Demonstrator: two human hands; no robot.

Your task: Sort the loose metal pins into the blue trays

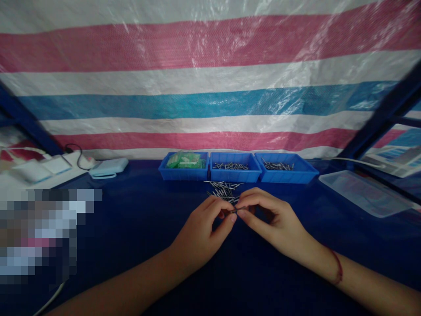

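My left hand (pixel 200 228) and my right hand (pixel 279 224) meet fingertip to fingertip above the blue table. Both are closed in a pinch on a small, thin metal pin (pixel 236 211). Fingers cover most of it, and I cannot tell whether it is one piece or two joined end to end. Just beyond the fingertips lies a loose pile of thin metal pins (pixel 225 189). Behind the pile, similar dark metal pieces (pixel 232 166) fill the bottom of the middle blue bin (pixel 235 176).
The left blue bin (pixel 184 175) holds green plastic packets (pixel 186 160); the right blue bin (pixel 289 177) holds more metal pieces. A clear plastic lid (pixel 365 195) lies at right. Far left are a power strip (pixel 49 173) and a light-blue case (pixel 108 167). A striped sheet (pixel 210 105) hangs behind.
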